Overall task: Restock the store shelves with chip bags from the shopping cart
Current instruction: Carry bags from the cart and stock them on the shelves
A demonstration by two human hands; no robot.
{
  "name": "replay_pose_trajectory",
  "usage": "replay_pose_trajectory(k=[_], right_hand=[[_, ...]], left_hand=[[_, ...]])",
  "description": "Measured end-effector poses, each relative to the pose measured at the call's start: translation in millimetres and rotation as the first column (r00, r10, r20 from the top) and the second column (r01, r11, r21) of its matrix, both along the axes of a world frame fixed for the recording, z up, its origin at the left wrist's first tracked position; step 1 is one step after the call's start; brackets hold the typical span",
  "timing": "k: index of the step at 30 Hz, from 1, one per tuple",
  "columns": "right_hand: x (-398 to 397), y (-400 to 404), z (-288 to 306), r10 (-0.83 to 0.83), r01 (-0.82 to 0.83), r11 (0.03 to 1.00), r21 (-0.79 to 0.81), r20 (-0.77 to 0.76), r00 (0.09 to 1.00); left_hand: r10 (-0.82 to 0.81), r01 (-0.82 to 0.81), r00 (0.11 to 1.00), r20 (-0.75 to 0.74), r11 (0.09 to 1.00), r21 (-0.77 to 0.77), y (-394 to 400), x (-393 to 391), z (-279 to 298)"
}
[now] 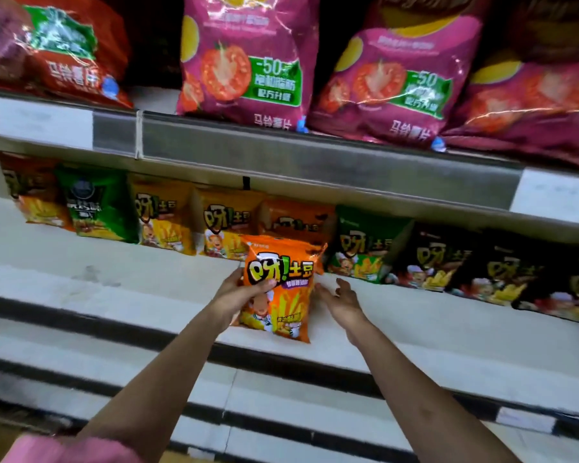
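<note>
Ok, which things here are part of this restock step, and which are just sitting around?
In the job:
- orange chip bag, gripped by the left hand
- right hand, open beside the bag
- lower shelf
- orange bag behind

Just there:
- magenta tomato bags on the upper shelf
- green bag
- black bags

Pink sleeve [71, 449], white price strips [42, 127].
</note>
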State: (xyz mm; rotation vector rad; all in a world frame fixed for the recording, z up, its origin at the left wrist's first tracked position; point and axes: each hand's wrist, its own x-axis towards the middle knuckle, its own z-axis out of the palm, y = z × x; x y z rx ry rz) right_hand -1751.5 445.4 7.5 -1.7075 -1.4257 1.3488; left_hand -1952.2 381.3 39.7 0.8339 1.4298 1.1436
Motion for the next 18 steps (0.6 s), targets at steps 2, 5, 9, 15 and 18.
replay_pose_trajectory(k=[2,5,9,15,18], right_hand=[[12,-4,2,-0.014,0.015,1.000,-0.004,0.004,1.000],[23,-11,7,-0.027,0.027,1.000,-0.009,-0.003,1.000],[20,-18,25,-0.031,0.032,0.999,0.033,-0.017,0.999],[-2,-31,57,-0.060,0.071,0.982,0.175,-0.071,0.996],[-20,-44,72,-0.083,0.094,0.971,0.221,-0.058,0.995]], left_hand=[[0.000,-0.003,0.998,-0.063,0.999,-0.033,2,9,-8],[-0.003,-0.004,0.992,-0.128,0.998,-0.061,0,17,-12],[0.004,-0.012,0.995,-0.101,0.997,-0.075,-8,19,-4],[0.013,-0.029,0.985,-0.173,0.995,-0.093,-23,7,18],[0.008,-0.021,0.979,-0.201,0.998,-0.065,-35,-6,32]])
